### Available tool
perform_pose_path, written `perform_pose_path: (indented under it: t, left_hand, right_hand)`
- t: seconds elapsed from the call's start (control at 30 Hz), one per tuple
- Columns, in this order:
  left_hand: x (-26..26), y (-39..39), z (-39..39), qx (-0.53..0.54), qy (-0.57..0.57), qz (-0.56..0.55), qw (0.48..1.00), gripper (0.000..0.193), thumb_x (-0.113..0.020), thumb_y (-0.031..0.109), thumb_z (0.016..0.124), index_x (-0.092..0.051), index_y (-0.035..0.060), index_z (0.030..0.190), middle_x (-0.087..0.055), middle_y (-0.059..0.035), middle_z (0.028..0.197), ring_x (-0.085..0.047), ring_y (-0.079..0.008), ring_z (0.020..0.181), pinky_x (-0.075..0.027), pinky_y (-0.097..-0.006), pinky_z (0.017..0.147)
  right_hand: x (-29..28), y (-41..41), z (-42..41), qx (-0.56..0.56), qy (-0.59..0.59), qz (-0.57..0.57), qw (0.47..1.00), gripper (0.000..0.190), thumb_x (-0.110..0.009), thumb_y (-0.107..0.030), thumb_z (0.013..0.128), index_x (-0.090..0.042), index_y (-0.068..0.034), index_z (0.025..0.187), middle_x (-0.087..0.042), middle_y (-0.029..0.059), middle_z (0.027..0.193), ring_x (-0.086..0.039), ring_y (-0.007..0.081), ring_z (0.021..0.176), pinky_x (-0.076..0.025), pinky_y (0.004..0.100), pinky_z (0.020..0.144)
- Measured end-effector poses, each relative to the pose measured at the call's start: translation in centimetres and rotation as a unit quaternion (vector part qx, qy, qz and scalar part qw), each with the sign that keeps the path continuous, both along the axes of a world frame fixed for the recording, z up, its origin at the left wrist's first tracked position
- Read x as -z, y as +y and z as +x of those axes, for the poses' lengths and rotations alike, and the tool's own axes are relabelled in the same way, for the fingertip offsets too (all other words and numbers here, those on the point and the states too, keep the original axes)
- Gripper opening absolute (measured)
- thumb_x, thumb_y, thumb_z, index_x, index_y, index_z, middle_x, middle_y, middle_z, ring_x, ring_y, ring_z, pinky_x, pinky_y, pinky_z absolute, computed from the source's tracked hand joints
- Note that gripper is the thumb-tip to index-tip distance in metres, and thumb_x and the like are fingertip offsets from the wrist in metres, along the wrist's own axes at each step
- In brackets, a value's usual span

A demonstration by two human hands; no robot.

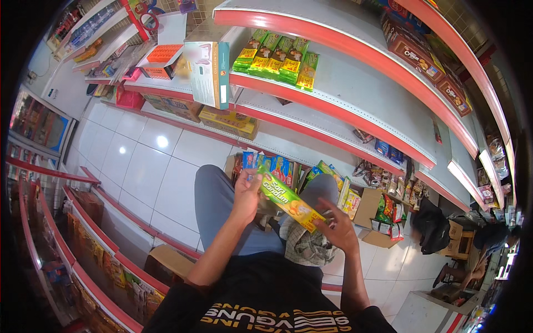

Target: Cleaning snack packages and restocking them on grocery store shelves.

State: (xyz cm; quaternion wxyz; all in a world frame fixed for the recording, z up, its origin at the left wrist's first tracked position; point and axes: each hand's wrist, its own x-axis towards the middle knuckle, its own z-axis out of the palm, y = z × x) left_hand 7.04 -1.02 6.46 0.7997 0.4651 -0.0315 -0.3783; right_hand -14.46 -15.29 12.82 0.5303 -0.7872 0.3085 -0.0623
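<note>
A green and yellow Sari Gandum biscuit pack (289, 200) lies slantwise across my lap, raised above my knees. My left hand (246, 195) grips its upper left end with the thumb on top. At the lower right end, my right hand (339, 229) holds the pack between thumb and fingers. Beneath that end a checked cloth (306, 245) rests bunched on my lap. Similar green packs (272, 58) stand in slanted rows on the shelf in front.
Open cartons of snack packs (277, 168) sit on the floor by my knees, with another carton (368, 204) to the right. Metal shelves with red edges (333, 108) curve ahead; others (104, 245) stand behind left. A person (479, 266) is at far right.
</note>
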Motion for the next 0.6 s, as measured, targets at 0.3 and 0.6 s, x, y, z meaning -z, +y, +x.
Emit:
perform_pose_path:
  t: [0.3, 0.6]
  left_hand:
    - [-4.6, -6.6, 0.8, 0.07, -0.123, -0.067, 0.988, 0.054, -0.058, 0.019, 0.094, -0.032, 0.0088, 0.14, -0.032, -0.0116, 0.147, -0.047, -0.0282, 0.126, -0.044, -0.0356, 0.098]
    - [-3.9, -22.1, 8.3, 0.088, -0.659, 0.043, 0.746, 0.047, -0.054, 0.011, 0.089, -0.044, -0.0019, 0.132, -0.044, -0.0233, 0.138, -0.039, -0.0363, 0.131, -0.033, -0.0388, 0.108]
  right_hand:
    - [4.2, -3.5, 5.8, 0.128, -0.186, 0.012, 0.974, 0.027, -0.058, -0.017, 0.092, -0.06, 0.004, 0.109, -0.063, 0.0068, 0.09, -0.054, 0.0107, 0.08, -0.045, 0.0257, 0.073]
    - [2.3, -18.3, 24.2, 0.309, -0.221, -0.176, 0.908, 0.036, -0.063, -0.021, 0.085, -0.062, 0.0, 0.114, -0.067, 0.0198, 0.087, -0.065, 0.0264, 0.076, -0.05, 0.0353, 0.071]
